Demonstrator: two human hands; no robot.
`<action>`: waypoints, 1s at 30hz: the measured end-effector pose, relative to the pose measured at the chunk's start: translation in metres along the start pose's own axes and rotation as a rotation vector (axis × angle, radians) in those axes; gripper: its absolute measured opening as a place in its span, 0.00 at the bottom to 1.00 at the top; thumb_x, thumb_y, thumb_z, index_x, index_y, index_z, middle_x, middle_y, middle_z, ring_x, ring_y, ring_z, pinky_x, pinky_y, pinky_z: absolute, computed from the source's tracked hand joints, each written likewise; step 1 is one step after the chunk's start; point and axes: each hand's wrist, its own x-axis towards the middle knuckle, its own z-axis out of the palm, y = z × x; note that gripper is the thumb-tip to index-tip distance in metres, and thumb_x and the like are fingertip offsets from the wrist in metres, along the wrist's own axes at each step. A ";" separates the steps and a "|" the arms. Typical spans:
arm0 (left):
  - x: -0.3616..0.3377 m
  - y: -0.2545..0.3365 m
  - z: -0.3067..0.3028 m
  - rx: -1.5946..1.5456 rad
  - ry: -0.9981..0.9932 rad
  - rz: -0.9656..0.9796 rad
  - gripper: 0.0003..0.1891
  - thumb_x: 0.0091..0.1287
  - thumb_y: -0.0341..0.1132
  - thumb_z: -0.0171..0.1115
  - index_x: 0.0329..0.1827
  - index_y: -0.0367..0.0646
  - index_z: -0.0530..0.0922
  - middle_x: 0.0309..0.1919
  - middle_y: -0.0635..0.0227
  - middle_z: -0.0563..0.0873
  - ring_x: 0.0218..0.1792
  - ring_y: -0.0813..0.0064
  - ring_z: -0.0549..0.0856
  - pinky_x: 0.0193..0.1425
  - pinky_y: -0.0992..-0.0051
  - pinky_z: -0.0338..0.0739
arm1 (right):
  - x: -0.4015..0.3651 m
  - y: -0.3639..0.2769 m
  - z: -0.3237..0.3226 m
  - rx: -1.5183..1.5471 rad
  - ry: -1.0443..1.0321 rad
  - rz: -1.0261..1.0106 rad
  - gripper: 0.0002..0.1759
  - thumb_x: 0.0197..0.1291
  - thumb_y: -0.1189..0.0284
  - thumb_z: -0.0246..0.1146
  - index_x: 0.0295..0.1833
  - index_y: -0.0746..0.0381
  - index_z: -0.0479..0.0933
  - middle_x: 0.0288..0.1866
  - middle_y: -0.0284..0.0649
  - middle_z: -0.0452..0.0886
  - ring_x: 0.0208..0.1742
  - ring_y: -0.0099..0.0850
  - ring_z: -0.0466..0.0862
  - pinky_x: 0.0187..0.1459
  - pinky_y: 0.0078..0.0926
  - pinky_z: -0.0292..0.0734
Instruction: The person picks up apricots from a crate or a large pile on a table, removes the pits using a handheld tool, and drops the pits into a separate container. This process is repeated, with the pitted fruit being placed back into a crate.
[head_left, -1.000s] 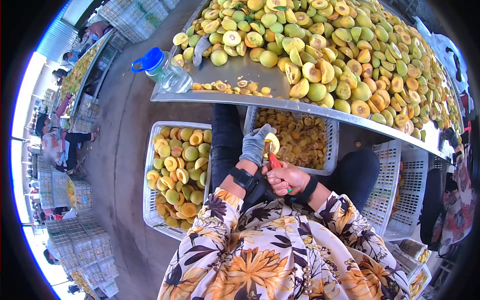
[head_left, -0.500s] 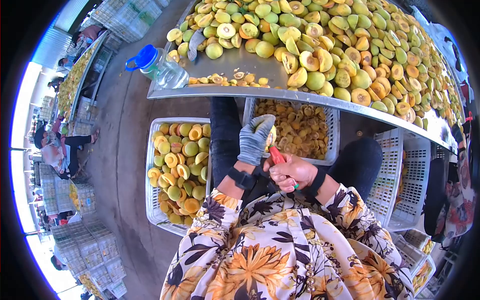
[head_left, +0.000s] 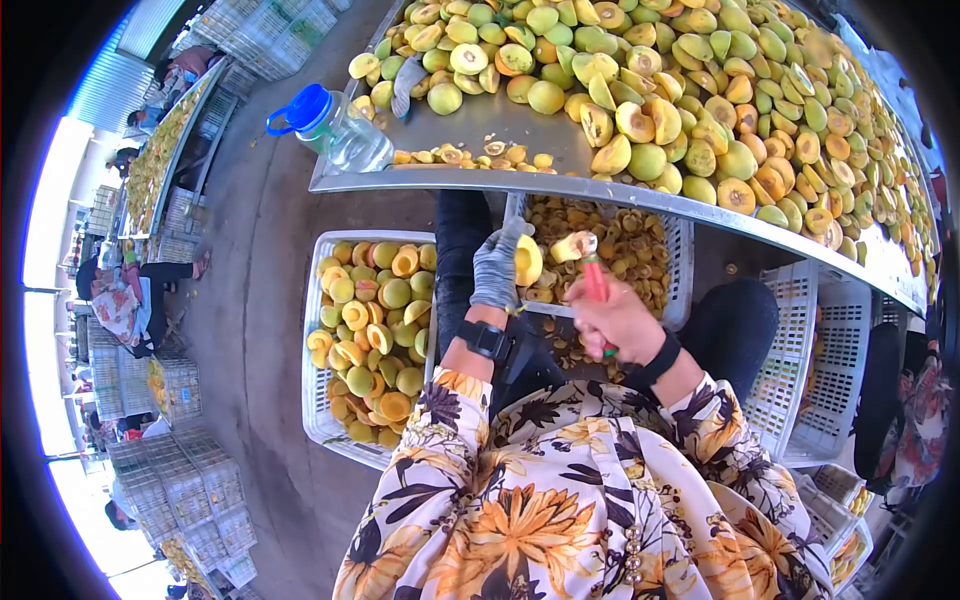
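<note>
My left hand (head_left: 497, 268), in a grey knit glove, grips a halved yellow peach (head_left: 528, 262) with its hollowed cut side facing right. My bare right hand (head_left: 618, 322) is wrapped round the red handle of a pitting tool (head_left: 595, 280), whose green end shows below the fist. At the tool's metal tip is a brownish pit piece (head_left: 572, 247), apart from the peach half. Both hands are over the near edge of a white crate of scooped-out pits and scraps (head_left: 645, 258). Left of my leg, another white crate (head_left: 327, 400) holds peach halves.
A metal table (head_left: 480, 182) ahead carries a large heap of halved peaches (head_left: 700, 110), a water bottle (head_left: 350, 140) with a blue lid and a grey glove (head_left: 407, 85). White crates (head_left: 825, 350) stand at right. Another person (head_left: 125, 300) sits at left.
My right hand and the pitting tool have moved right, away from the peach half, with a pit piece at the tip. My left hand has turned slightly, showing the hollowed side.
</note>
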 end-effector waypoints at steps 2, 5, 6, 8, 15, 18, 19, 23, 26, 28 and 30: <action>-0.001 0.010 -0.006 -0.195 -0.136 -0.094 0.26 0.59 0.59 0.54 0.39 0.40 0.77 0.27 0.63 0.83 0.20 0.68 0.82 0.14 0.78 0.74 | 0.033 0.020 -0.030 -0.585 0.193 -0.225 0.11 0.51 0.74 0.56 0.41 0.64 0.67 0.22 0.44 0.75 0.17 0.37 0.76 0.20 0.34 0.72; -0.020 0.032 -0.017 -0.248 -0.265 -0.151 0.32 0.60 0.63 0.47 0.48 0.41 0.73 0.30 0.56 0.83 0.17 0.61 0.82 0.10 0.79 0.71 | 0.061 0.054 -0.058 -1.183 0.371 -0.271 0.13 0.49 0.71 0.56 0.41 0.66 0.67 0.25 0.54 0.77 0.26 0.49 0.79 0.30 0.41 0.74; -0.024 0.040 -0.027 -0.211 -0.253 -0.127 0.31 0.61 0.63 0.48 0.48 0.41 0.73 0.30 0.57 0.83 0.20 0.62 0.83 0.13 0.79 0.73 | 0.062 0.058 -0.062 -1.403 0.431 -0.196 0.15 0.48 0.70 0.57 0.40 0.67 0.67 0.27 0.58 0.77 0.31 0.53 0.79 0.35 0.44 0.74; -0.048 0.055 -0.046 -0.150 -0.150 -0.091 0.30 0.61 0.61 0.50 0.49 0.41 0.73 0.31 0.60 0.84 0.29 0.64 0.84 0.21 0.77 0.77 | 0.047 0.051 -0.057 -1.332 0.421 -0.300 0.15 0.48 0.70 0.57 0.40 0.67 0.68 0.26 0.57 0.77 0.31 0.52 0.79 0.36 0.45 0.74; -0.046 0.081 -0.149 1.429 0.328 0.268 0.19 0.55 0.45 0.64 0.45 0.42 0.79 0.40 0.61 0.84 0.42 0.65 0.82 0.49 0.72 0.74 | 0.031 0.042 -0.056 -1.300 0.472 -0.514 0.15 0.47 0.69 0.59 0.40 0.65 0.69 0.32 0.54 0.75 0.35 0.48 0.78 0.38 0.40 0.74; -0.027 0.095 -0.074 1.165 0.208 0.688 0.16 0.55 0.43 0.65 0.42 0.42 0.81 0.39 0.61 0.84 0.42 0.66 0.82 0.48 0.72 0.74 | 0.027 0.039 -0.051 -1.217 0.473 -0.567 0.12 0.47 0.69 0.59 0.37 0.64 0.71 0.31 0.53 0.75 0.35 0.48 0.78 0.37 0.41 0.74; -0.018 0.097 -0.034 1.147 0.142 0.750 0.13 0.58 0.41 0.63 0.41 0.43 0.81 0.41 0.61 0.84 0.43 0.66 0.82 0.47 0.74 0.74 | 0.024 0.037 -0.051 -1.214 0.486 -0.571 0.12 0.47 0.69 0.59 0.37 0.64 0.71 0.31 0.53 0.75 0.35 0.48 0.78 0.37 0.41 0.74; 0.029 0.079 0.094 1.467 -0.132 0.798 0.24 0.52 0.53 0.62 0.48 0.49 0.76 0.41 0.54 0.82 0.44 0.58 0.81 0.47 0.64 0.74 | -0.004 0.025 -0.047 -1.021 0.455 -0.685 0.10 0.49 0.70 0.59 0.33 0.64 0.69 0.24 0.52 0.75 0.30 0.50 0.78 0.32 0.43 0.71; 0.055 0.050 0.162 1.678 -0.214 0.671 0.26 0.52 0.51 0.62 0.52 0.47 0.74 0.41 0.51 0.81 0.44 0.55 0.80 0.49 0.62 0.74 | -0.020 0.029 -0.057 -0.898 0.517 -0.669 0.13 0.50 0.70 0.61 0.38 0.65 0.68 0.21 0.53 0.75 0.25 0.52 0.77 0.27 0.43 0.70; 0.063 0.039 0.172 1.685 -0.234 0.660 0.27 0.53 0.49 0.61 0.53 0.44 0.73 0.41 0.50 0.81 0.43 0.54 0.81 0.49 0.61 0.73 | -0.032 0.022 -0.060 -0.844 0.576 -0.690 0.15 0.49 0.71 0.61 0.41 0.66 0.68 0.22 0.54 0.75 0.26 0.53 0.77 0.28 0.42 0.71; 0.067 0.037 0.165 1.503 -0.262 0.663 0.27 0.52 0.46 0.62 0.53 0.42 0.72 0.40 0.49 0.81 0.43 0.53 0.80 0.49 0.62 0.74 | -0.034 0.017 -0.069 -0.826 0.659 -0.761 0.22 0.49 0.70 0.63 0.48 0.68 0.66 0.22 0.50 0.77 0.23 0.46 0.79 0.25 0.34 0.73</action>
